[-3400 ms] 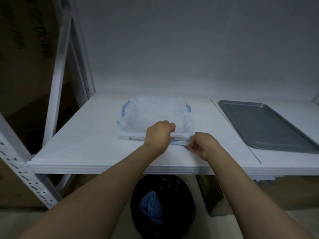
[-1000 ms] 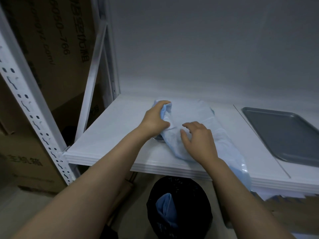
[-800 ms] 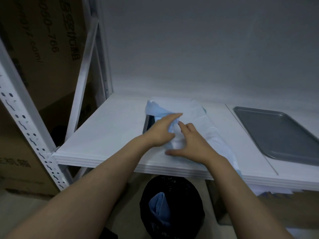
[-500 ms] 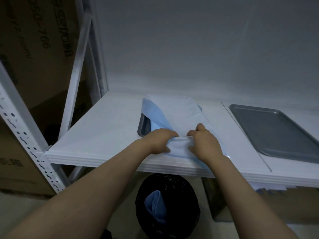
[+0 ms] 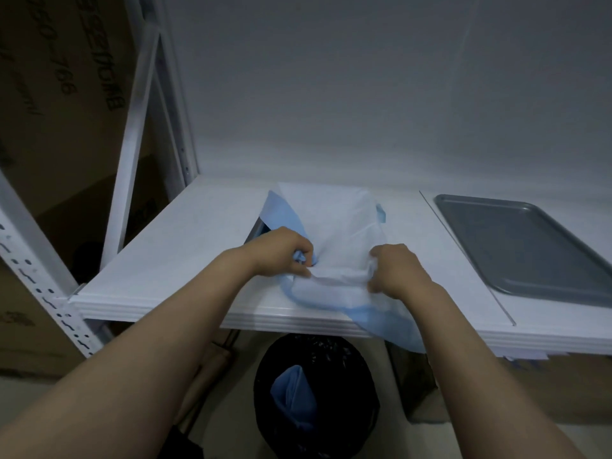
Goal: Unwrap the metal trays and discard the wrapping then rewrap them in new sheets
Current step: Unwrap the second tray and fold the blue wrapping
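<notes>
A metal tray (image 5: 256, 230) lies on the white shelf (image 5: 185, 246), mostly hidden under a white and blue wrapping sheet (image 5: 337, 226); only its left corner shows. My left hand (image 5: 281, 251) grips a bunched fold of the sheet at its near edge. My right hand (image 5: 395, 271) grips the same bunched edge about a hand's width to the right. A blue flap of the sheet hangs over the shelf's front edge. A second, bare metal tray (image 5: 526, 246) lies to the right.
A black bin (image 5: 316, 392) stands on the floor under the shelf edge with a crumpled blue sheet (image 5: 293, 395) inside. White rack uprights (image 5: 43, 276) and cardboard boxes stand at the left. A grey wall closes the back.
Both hands have gathered the sheet's near edge toward me and moved apart, bunching it. More blue flap now hangs over the shelf front. The tray corner stays uncovered.
</notes>
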